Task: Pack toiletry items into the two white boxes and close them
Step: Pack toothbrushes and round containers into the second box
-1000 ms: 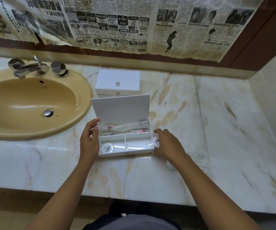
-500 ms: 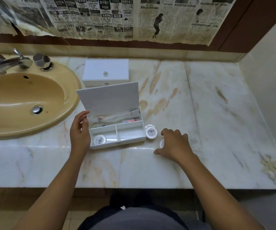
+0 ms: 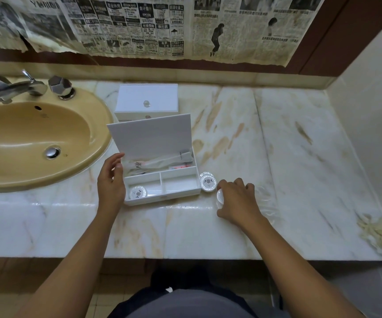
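Marble, pale and glossy, formed the desk [image 3: 208, 230] that carried everything, with a yellow sink [image 3: 36, 138] at its nine o'clock end. Next to the sink, the left hand [image 3: 111, 180] lay with fingers loosely spread against the left wall of the open white box [image 3: 162, 191], steadying it rather than gripping. That box stood at the middle of the desk with its lid [image 3: 151, 136] tilted up. Its long rear compartment held wrapped, slim toiletry packets [image 3: 160, 162], and one round wrapped soap [image 3: 138, 192] sat in the front left cell; the front right cell looked bare. At twelve o'clock from it, the second white box [image 3: 147, 101] stood closed, a small clear knob on its lid.

Just beside the open box at three o'clock lay what seemed two stacked soap discs [image 3: 207, 182]. Further right, the right hand [image 3: 238, 200] curled over another white disc [image 3: 220, 196], fingertips closing on its edge; whether it was lifted off the desk could not be told. Crinkled clear wrappers [image 3: 265, 203] lay past that hand.

The discs were probably light and stiff, with slick film wrapping that might slide on polished stone, so a pinch across the rim would likely serve better than pressing from above. The box looked light enough to skid, which would explain the bracing hand.
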